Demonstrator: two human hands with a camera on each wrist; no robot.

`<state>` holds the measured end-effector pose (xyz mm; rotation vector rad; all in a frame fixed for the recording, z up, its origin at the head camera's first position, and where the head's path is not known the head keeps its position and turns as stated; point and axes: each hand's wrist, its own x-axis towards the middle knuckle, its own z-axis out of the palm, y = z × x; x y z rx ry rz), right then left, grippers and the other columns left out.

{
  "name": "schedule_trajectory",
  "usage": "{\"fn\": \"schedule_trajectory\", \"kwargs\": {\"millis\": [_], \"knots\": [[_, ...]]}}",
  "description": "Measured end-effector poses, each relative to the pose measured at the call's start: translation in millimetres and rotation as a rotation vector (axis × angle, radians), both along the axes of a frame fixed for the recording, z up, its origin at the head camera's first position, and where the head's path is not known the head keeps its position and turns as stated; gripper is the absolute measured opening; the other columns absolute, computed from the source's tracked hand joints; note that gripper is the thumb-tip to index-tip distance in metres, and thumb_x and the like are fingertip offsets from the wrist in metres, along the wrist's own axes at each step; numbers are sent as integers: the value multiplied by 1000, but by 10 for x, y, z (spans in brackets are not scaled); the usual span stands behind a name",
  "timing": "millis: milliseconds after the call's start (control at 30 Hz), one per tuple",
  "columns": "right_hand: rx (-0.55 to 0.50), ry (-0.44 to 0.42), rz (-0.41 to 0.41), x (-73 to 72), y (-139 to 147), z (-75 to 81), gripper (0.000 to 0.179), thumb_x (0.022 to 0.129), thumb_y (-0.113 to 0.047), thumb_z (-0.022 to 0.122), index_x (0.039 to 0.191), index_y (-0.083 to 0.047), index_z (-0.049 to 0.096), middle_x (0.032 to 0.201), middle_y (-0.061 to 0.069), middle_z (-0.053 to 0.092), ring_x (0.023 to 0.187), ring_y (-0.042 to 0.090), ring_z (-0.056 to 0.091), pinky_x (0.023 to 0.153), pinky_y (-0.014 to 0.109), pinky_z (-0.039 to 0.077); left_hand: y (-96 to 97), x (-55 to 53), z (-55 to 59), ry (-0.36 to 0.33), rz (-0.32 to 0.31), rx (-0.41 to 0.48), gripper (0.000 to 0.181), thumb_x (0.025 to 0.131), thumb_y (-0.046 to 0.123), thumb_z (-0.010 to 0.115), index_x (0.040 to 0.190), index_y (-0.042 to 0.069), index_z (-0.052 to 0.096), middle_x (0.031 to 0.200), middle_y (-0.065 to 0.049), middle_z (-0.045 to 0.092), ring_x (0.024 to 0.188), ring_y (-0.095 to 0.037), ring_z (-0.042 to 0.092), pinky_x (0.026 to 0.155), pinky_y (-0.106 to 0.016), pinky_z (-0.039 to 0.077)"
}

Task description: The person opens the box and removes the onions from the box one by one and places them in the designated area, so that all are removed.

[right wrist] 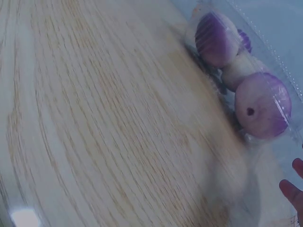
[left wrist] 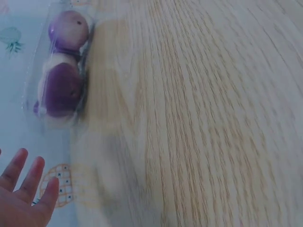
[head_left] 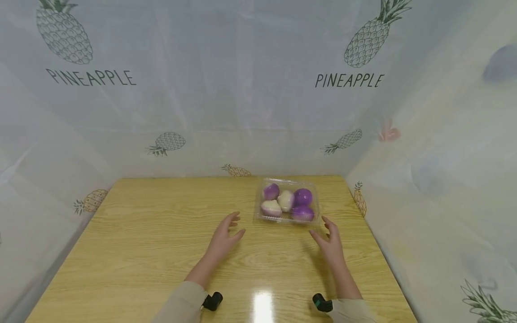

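A clear plastic box (head_left: 287,220) stands near the far edge of the wooden table, right of its middle. Inside lie several round purple-and-white vegetables (head_left: 302,197) that look like turnips; the left wrist view shows purple ones (left wrist: 68,30), and the right wrist view a paler one (right wrist: 262,105) with a dark spot. To the box's near left is my left hand (head_left: 223,236), its fingers spread apart and holding nothing. My right hand (head_left: 331,242) is just off the box's near right corner, fingers apart, also holding nothing. Neither hand appears to touch the box.
The wooden table (head_left: 141,242) ends at a pale cloth (head_left: 242,107) printed with pineapples, which hangs behind it and along both sides. A bright light reflection lies on the table's near part. Black wrist devices (head_left: 212,301) sit at both sleeves.
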<state>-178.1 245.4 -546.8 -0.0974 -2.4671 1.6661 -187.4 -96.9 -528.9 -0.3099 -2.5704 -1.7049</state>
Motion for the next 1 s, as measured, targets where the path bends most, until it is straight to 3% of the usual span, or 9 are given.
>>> {"fn": "schedule_trajectory", "kwargs": {"millis": [300, 667, 1000], "knots": [[-56, -12, -50, -48, -67, -66, 73, 89, -27, 74, 148, -5, 36, 149, 21, 28, 135, 41, 28, 109, 56, 27, 226, -153, -80, -73, -54, 85, 62, 91, 14, 70, 145, 7, 40, 140, -15, 48, 125, -42, 44, 101, -60, 37], [-48, 32, -118, -135, -100, -136, 70, 85, -19, 78, 143, -2, 41, 144, 22, 32, 130, 43, 32, 104, 55, 32, 381, -311, -224, -112, -90, 46, 67, 91, 19, 70, 147, 5, 37, 146, -17, 41, 127, -43, 42, 100, -58, 41], [-83, 27, -146, -217, -128, -166, 73, 83, -13, 80, 143, -3, 41, 146, 21, 32, 129, 42, 34, 103, 53, 34, 467, -361, -226, -171, -82, 36, 70, 91, 23, 70, 149, 9, 35, 149, -15, 36, 130, -38, 41, 102, -55, 40]]}}
